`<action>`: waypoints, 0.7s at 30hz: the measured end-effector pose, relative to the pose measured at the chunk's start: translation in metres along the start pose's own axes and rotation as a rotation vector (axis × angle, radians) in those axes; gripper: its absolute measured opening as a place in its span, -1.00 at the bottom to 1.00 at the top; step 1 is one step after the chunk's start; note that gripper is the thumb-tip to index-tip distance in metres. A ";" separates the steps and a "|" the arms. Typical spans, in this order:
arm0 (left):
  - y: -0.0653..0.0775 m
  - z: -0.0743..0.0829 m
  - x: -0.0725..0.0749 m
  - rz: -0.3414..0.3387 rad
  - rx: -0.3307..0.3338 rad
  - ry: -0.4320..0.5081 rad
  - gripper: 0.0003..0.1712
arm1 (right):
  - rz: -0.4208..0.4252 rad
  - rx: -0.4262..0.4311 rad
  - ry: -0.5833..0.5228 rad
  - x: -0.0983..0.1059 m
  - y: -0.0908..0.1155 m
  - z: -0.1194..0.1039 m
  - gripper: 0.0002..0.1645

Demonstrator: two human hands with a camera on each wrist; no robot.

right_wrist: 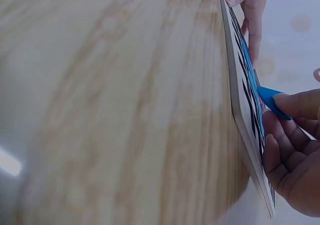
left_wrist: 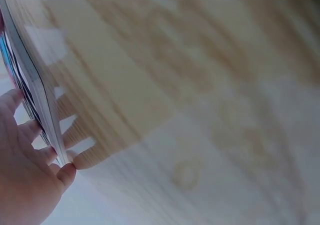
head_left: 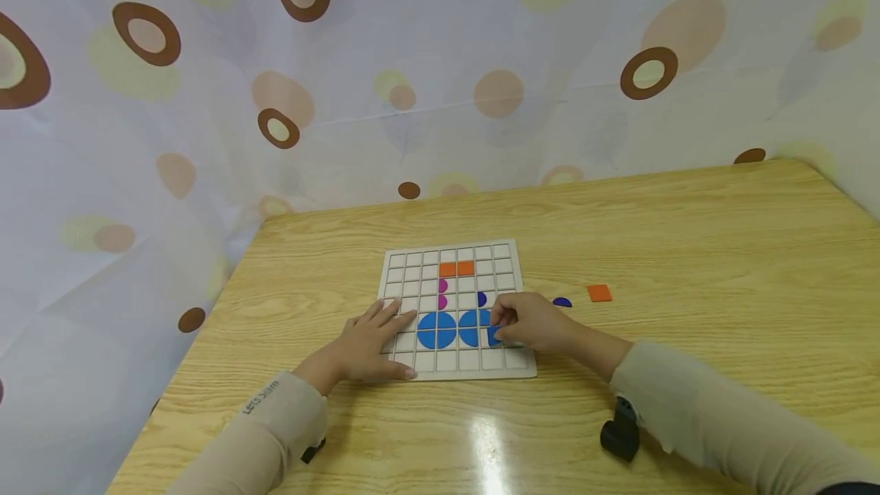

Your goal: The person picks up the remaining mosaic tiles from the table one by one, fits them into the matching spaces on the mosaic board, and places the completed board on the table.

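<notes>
A white grid board (head_left: pixel 450 361) lies on the wooden table. My right hand (head_left: pixel 529 321) pinches a blue quarter-circle piece (right_wrist: pixel 272 102) between thumb and index finger, tilted close over the board's lower right cells. My left hand (head_left: pixel 367 346) rests on the board's left edge with fingers spread. Beside the left fingers is a full blue circle (head_left: pixel 447 321) made of quarter pieces. A second, partial blue circle (head_left: pixel 469 335) lies by the right fingertips. Above are two orange squares (head_left: pixel 465 268), two magenta half circles (head_left: pixel 443 302) and a dark blue half circle (head_left: pixel 482 299).
Right of the board, a loose dark blue half circle (head_left: pixel 562 302) and a loose orange square (head_left: pixel 600 293) lie on the table (head_left: pixel 722 273). A patterned cloth (head_left: pixel 440 44) hangs behind the table's far edge. Dark wrist devices (head_left: pixel 621 434) are strapped under the sleeves.
</notes>
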State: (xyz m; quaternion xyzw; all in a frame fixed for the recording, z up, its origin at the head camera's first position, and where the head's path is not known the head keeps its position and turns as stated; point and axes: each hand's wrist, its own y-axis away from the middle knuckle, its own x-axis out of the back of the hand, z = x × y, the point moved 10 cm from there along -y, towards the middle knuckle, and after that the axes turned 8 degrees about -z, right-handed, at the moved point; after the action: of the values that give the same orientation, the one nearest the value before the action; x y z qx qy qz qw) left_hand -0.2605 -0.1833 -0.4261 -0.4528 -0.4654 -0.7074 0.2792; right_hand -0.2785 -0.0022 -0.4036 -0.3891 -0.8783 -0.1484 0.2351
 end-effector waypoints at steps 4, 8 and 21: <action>0.000 0.001 0.001 0.001 -0.005 0.006 0.00 | 0.008 0.000 0.006 -0.001 -0.001 -0.001 -0.89; 0.000 0.000 0.000 0.000 -0.005 0.000 0.00 | 0.020 -0.029 0.045 -0.002 -0.004 -0.003 -0.89; -0.001 0.000 -0.001 -0.001 -0.007 0.001 0.00 | 0.015 -0.078 0.176 -0.005 -0.010 -0.007 -0.87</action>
State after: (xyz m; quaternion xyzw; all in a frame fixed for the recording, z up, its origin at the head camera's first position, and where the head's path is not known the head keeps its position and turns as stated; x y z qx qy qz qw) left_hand -0.2608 -0.1826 -0.4275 -0.4533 -0.4628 -0.7094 0.2776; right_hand -0.2809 -0.0150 -0.4016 -0.3898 -0.8448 -0.2145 0.2973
